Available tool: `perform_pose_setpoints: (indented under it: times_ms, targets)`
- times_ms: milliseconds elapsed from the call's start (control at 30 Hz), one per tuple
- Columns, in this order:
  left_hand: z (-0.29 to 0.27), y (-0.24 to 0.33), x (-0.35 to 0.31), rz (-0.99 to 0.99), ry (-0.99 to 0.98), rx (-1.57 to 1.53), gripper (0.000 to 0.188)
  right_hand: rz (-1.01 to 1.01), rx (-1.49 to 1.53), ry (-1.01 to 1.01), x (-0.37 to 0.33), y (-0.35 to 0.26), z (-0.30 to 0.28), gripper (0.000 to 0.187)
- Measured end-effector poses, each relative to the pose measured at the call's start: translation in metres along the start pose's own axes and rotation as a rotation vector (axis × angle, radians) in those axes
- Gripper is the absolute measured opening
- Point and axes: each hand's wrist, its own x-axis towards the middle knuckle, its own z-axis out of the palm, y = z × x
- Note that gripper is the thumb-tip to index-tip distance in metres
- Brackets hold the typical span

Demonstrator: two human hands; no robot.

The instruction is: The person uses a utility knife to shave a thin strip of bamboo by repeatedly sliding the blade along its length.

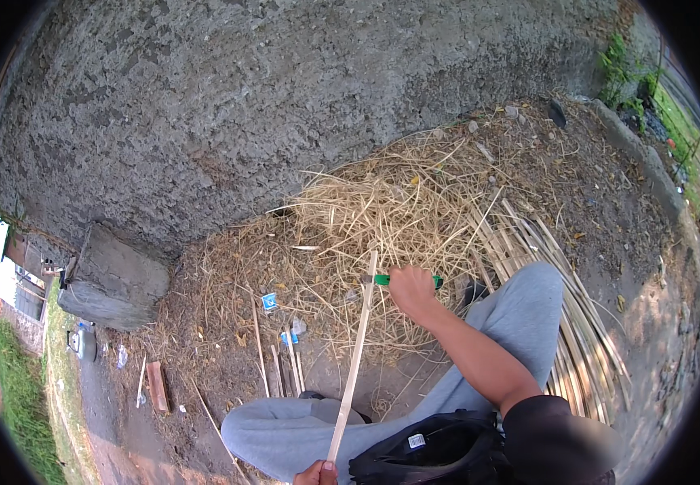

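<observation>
A long pale strip of split bamboo or wood (356, 356) slants up from the lower edge across my lap. My left hand (316, 474) is closed round its lower end. In my right hand (413, 289) is a green-handled knife (381, 280), gripped in a fist. Its blade meets the strip a little below the upper tip; whether it cuts in is too small to tell. Beyond both hands lies a heap of thin curled shavings (382, 206). My legs in grey trousers (528, 311) are bent either side of the strip.
A bundle of long split strips (580, 356) lies on the right. A rough grey wall (229, 105) rises beyond the shavings. On the left are a concrete block (115, 275), a reddish-brown piece (158, 386), a blue wrapper (269, 301) and several loose sticks (259, 343).
</observation>
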Motion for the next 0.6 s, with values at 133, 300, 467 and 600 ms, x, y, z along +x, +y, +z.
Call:
perform_pose_setpoints:
  times_ms: [133,300,467,600]
  targets:
    - [-0.006,-0.005,-0.020,-0.017,0.005,0.002,0.025,0.042,-0.013,-0.104,0.001,0.004,0.010,0.012]
    - [-0.019,-0.022,-0.053,-0.082,-0.121,-0.144,0.029,0.278,-0.017,-0.218,0.011,0.063,0.025,0.012]
    - [-0.026,-0.033,-0.025,-0.017,0.136,-0.045,0.029,0.212,0.014,-0.281,-0.006,0.028,0.041,0.017]
    - [-0.021,-0.015,0.015,-0.039,0.063,-0.094,0.027,0.249,0.355,-0.264,-0.010,-0.017,-0.004,0.018]
